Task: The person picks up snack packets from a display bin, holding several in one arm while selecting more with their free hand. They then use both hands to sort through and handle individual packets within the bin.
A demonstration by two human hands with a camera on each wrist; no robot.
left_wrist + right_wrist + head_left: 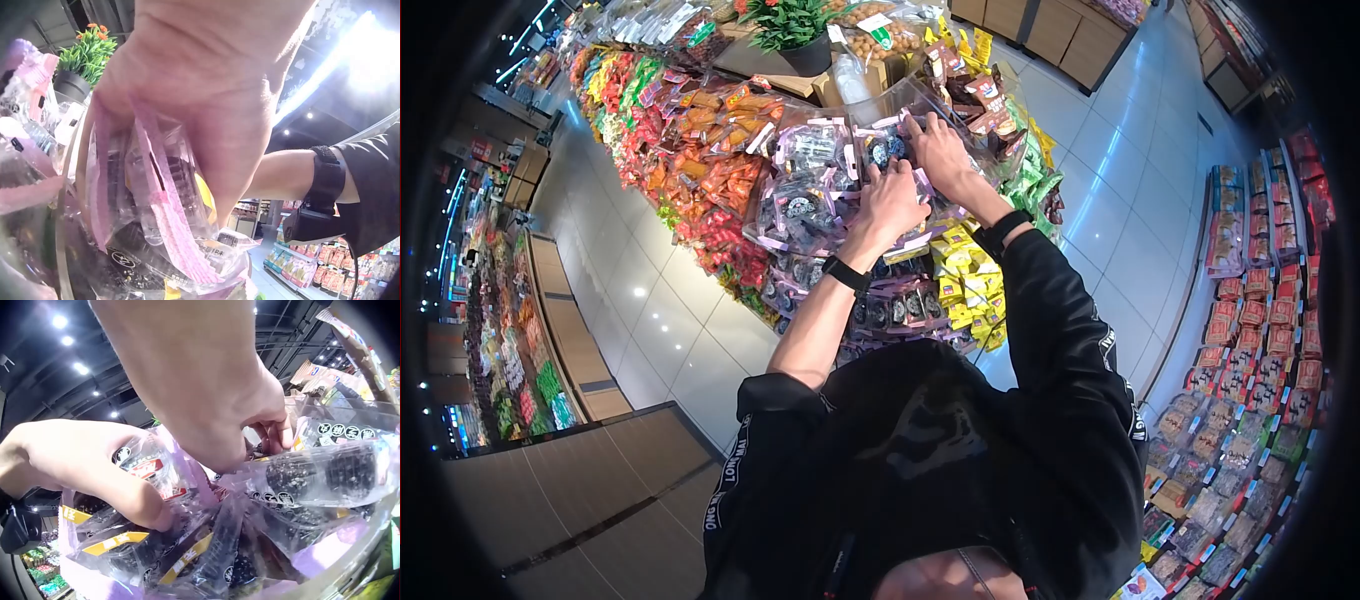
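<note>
Reaching down with both hands among clear packets, upper middle of the head view. Left hand (pixel 892 210): curled round pink-seamed packets (pixel 178 237), fingers on 1 side, thumb on the other, fingertips hidden. Seams slanting from upper left to lower right in the left wrist view, right under the palm.

Right hand (pixel 943 155): just beside the left, slightly higher and farther right in the head view. Fingers bent down at the near end of a clear packet with dark pieces (pixel 350 472); cannot tell if pinched or just touched, contact partly hidden.

Main relation: long axis of this packet running sideways, from middle toward right edge of the right wrist view. Near end at the right hand, far end pointing away to the right. Right hand nearer by far; left hand over at the left of the same view, on other packets.

Around, in the head view: yellow packets (pixel 970 275) lower right of both hands, orange packets (pixel 720 130) to the left, potted plant (pixel 805 50) near the top edge.
</note>
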